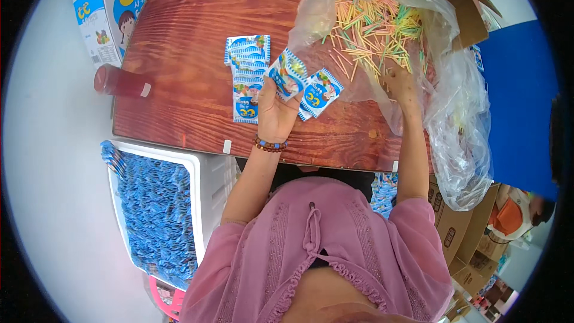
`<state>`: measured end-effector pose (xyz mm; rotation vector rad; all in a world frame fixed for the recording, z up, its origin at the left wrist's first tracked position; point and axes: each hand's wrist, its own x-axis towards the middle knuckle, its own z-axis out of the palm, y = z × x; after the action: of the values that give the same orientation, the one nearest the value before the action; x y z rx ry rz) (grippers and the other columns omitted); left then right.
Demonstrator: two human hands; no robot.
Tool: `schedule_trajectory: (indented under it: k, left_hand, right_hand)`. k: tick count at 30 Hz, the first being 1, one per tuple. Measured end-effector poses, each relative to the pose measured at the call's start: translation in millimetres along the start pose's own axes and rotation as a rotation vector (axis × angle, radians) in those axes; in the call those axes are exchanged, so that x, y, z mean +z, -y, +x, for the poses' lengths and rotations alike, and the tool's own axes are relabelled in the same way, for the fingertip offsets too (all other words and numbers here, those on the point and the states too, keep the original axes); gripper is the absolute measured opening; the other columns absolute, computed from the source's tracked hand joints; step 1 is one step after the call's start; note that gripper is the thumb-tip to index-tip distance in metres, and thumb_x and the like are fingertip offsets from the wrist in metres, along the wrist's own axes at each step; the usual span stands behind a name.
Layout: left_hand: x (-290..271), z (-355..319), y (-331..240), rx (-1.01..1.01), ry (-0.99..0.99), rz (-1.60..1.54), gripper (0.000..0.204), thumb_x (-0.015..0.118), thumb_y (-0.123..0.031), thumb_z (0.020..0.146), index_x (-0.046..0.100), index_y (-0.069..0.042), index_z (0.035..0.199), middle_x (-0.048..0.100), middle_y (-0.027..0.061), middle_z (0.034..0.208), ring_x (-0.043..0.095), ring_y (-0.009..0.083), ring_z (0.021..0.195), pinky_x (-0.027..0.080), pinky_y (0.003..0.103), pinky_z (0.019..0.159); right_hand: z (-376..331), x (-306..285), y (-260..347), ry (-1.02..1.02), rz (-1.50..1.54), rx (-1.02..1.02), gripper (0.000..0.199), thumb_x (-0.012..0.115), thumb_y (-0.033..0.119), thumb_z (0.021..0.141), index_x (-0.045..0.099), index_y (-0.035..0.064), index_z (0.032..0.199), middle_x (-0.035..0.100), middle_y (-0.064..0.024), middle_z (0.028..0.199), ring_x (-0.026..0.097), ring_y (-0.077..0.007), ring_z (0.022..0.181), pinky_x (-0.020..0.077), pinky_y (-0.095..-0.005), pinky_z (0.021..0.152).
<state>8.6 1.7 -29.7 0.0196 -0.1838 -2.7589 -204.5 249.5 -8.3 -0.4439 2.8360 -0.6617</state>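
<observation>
My left hand [276, 113] is closed on a small blue-and-white packet [288, 75], held up above the wooden table. Loose packets [321, 93] of the same kind lie just right of that hand. To its left, a row of overlapping packets [246, 98] rests on the tabletop. My right hand [402, 86] is at the near edge of a heap of thin pastel sticks [376, 27], coloured yellow, pink and green. Its fingers are curled together, and what they grip is hidden. The heap spreads over an opened clear plastic bag [460, 116].
The reddish wooden table [185, 36] carries a red-tinted jar [122, 81] at its left edge. A white bin [194, 203] full of blue packets [158, 209] stands below left. Printed cartons [110, 24] are at the far left; a cardboard flap [472, 18] rises behind the bag.
</observation>
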Motion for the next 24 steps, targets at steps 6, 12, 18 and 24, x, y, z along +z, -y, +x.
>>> schedule_trajectory:
  k: [6,12,18,24]
  left_hand:
    - [-4.8,-2.8,-15.7,0.024,0.030,-0.090,0.035,0.053,-0.029,0.095,0.051,-0.011,0.124,0.060,0.0037,0.120,0.059,0.0200,0.109,0.052,0.040,0.089]
    - [-14.2,-14.7,-29.8,0.012,0.009,-0.194,0.031,0.056,-0.024,0.094,0.052,-0.011,0.122,0.061,0.0032,0.117,0.060,0.0180,0.105,0.054,0.037,0.085]
    - [0.7,-25.8,-48.8,0.017,-0.115,-0.098,0.029,0.059,-0.017,0.092,0.054,-0.010,0.119,0.063,0.0037,0.114,0.061,0.0166,0.104,0.054,0.035,0.083]
    - [-2.9,-35.5,-68.0,0.017,-0.136,0.019,0.031,0.059,-0.021,0.092,0.054,-0.007,0.120,0.062,0.0054,0.116,0.060,0.0181,0.105,0.054,0.037,0.085]
  right_hand:
    - [-1.3,-0.8,-20.8,-0.084,0.056,0.000,0.020,0.062,0.018,0.075,0.064,-0.0013,0.083,0.065,-0.0160,0.073,0.065,-0.0276,0.067,0.0486,-0.0372,0.061]
    - [-9.3,3.1,-3.7,-0.120,0.034,-0.002,0.022,0.060,0.015,0.077,0.061,0.0003,0.093,0.065,-0.0151,0.074,0.065,-0.0256,0.066,0.0489,-0.0356,0.061]
    - [-1.8,6.4,-17.1,-0.092,0.129,0.049,0.022,0.058,0.013,0.080,0.060,-0.0002,0.097,0.064,-0.0100,0.073,0.060,-0.0184,0.062,0.0458,-0.0313,0.055]
    - [-10.5,-5.5,-9.0,-0.305,0.104,-0.149,0.015,0.056,0.011,0.083,0.060,0.0018,0.094,0.061,-0.0096,0.071,0.059,-0.0156,0.062,0.0464,-0.0303,0.055]
